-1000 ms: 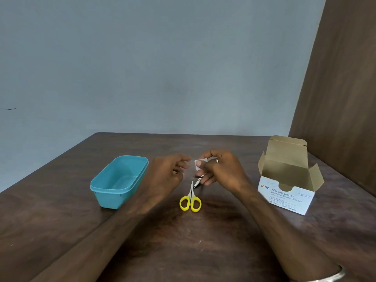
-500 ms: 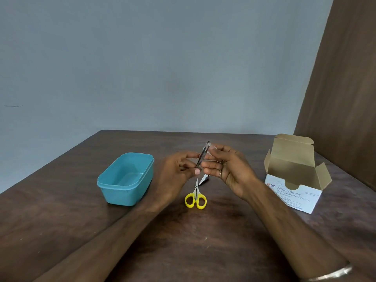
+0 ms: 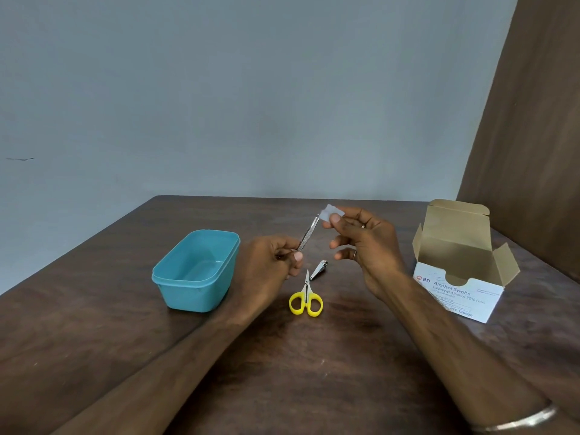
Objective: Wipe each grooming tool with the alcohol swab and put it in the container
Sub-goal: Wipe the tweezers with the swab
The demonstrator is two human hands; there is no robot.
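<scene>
Because everything sits within easy reach on the dark wooden table (image 3: pixel 282 372), nothing needs stretching for: the opened swab box (image 3: pixel 461 277) stands off to the right, likely where the wipe came from, and the teal container (image 3: pixel 196 271) waits on the left, nothing visible inside it. Between them the left hand (image 3: pixel 266 265) pinches the lower end of a slim metal tool (image 3: pixel 309 233), tweezers I'd guess, tilting it up so its whole length is exposed. At its upper tip the right hand (image 3: pixel 367 246) pinches the white alcohol swab (image 3: pixel 331 212) between thumb and forefinger, other fingers loose. Nearer the person, the yellow-handled scissors (image 3: pixel 306 298) and the nail clipper (image 3: pixel 319 269) lie flat on the table, seemingly awaiting wiping.
</scene>
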